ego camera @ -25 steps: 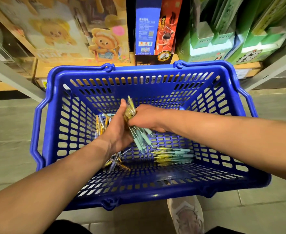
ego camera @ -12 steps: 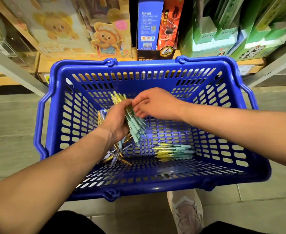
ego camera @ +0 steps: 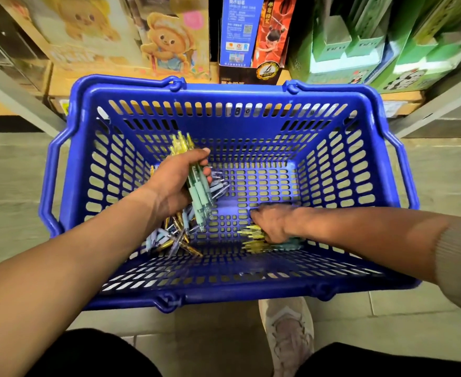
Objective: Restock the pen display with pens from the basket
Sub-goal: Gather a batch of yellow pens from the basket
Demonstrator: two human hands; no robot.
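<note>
Basket (ego camera: 223,89): one, blue, on the floor (ego camera: 11,172).
Pens (ego camera: 200,202): three lots, all inside the basket; singles too blurred to count.
Left hand (ego camera: 174,180): grips a bundle (ego camera: 194,183), raised.
Pile (ego camera: 174,240): loose, beneath that hand.
Right hand (ego camera: 272,223): on a bunch (ego camera: 253,239), front right; grip cannot be told.
</note>
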